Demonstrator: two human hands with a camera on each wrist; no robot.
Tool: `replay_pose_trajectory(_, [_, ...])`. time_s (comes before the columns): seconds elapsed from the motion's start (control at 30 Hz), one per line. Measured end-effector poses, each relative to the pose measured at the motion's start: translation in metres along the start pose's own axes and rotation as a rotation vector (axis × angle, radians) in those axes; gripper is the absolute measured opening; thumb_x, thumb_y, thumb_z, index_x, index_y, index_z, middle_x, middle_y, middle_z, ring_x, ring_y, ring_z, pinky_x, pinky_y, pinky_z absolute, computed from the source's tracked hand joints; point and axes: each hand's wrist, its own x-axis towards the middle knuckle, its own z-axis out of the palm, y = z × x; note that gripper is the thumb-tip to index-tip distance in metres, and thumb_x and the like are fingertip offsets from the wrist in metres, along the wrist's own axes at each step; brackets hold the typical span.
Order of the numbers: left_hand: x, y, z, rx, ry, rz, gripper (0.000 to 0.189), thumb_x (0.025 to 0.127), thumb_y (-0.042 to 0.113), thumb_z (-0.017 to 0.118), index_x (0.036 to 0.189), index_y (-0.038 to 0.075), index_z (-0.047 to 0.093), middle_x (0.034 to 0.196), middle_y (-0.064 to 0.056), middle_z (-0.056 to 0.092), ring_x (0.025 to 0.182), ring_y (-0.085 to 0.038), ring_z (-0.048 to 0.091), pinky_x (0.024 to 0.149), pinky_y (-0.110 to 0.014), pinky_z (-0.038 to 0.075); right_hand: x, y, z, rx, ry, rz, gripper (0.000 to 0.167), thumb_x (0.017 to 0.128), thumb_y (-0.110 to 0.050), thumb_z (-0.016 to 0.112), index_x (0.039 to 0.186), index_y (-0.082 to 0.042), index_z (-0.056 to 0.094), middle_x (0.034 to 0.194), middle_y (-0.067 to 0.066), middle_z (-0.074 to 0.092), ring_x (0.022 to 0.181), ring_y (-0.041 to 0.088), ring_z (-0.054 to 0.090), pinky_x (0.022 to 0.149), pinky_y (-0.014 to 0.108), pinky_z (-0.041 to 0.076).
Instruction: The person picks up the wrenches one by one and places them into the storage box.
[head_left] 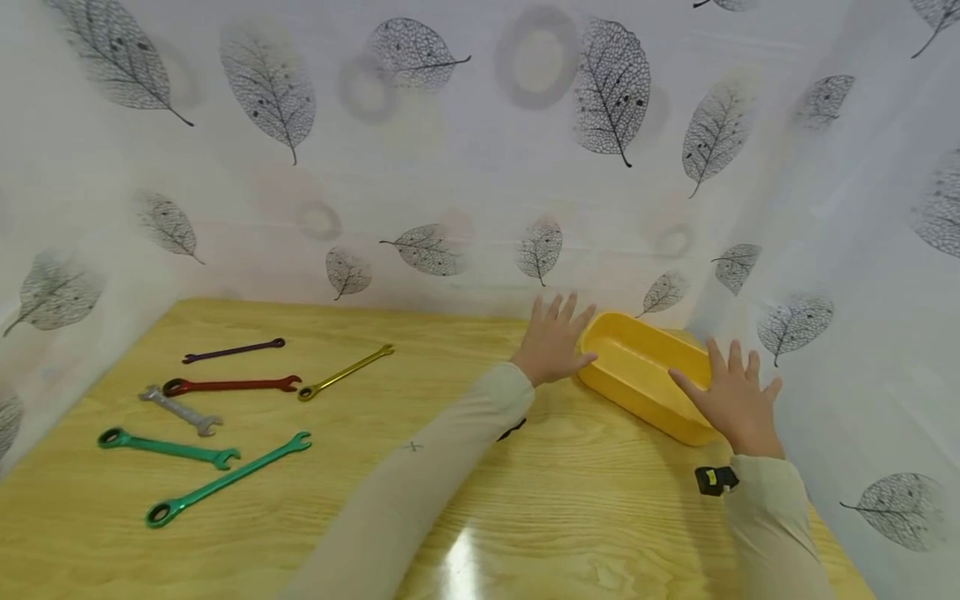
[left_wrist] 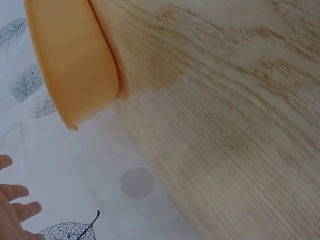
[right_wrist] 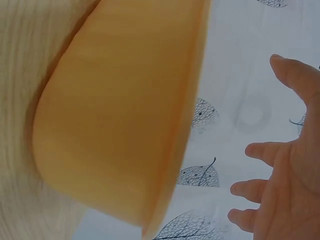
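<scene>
A yellow plastic tray with raised walls stands at the table's back right, set at a slant. Fingers spread, my left hand hovers by the tray's left end. On the other side, my right hand is held with spread fingers at the tray's right end, its thumb overlapping the rim in the head view. The right wrist view shows a gap between the right hand and the tray wall. Neither hand holds anything. In the left wrist view the tray is apart from the left fingertips.
Several wrenches lie on the left of the wooden table: purple, red, gold, silver and two green ones, one nearer the front. A leaf-patterned curtain surrounds the table's back and sides.
</scene>
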Motion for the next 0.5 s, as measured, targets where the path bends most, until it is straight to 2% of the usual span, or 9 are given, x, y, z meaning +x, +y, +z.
replay_pose_trajectory(0.23, [0.005,0.006,0.004,0.024,-0.011,0.008,0.074,0.091,0.063,0.039,0.151,0.023,0.021,0.155,-0.009,0.027,0.140,-0.026,0.033,0.113,-0.051,0.026,0.003,0.014,0.006,-0.013,-0.015,0.029,0.091,0.091,-0.066,0.032,0.150,-0.003,0.003,0.146,0.041,0.001,0.131,0.063,0.001,0.091,0.083,0.003])
replay_pose_trajectory(0.5, [0.013,0.013,0.012,-0.036,-0.066,0.011,0.073,0.092,0.060,0.040,0.151,0.023,0.019,0.156,-0.009,0.024,0.141,-0.027,0.030,0.115,-0.049,0.024,0.009,0.026,0.012,-0.017,-0.028,0.060,0.094,0.091,-0.066,0.031,0.149,0.002,0.005,0.145,0.043,0.003,0.129,0.065,0.004,0.091,0.082,0.006])
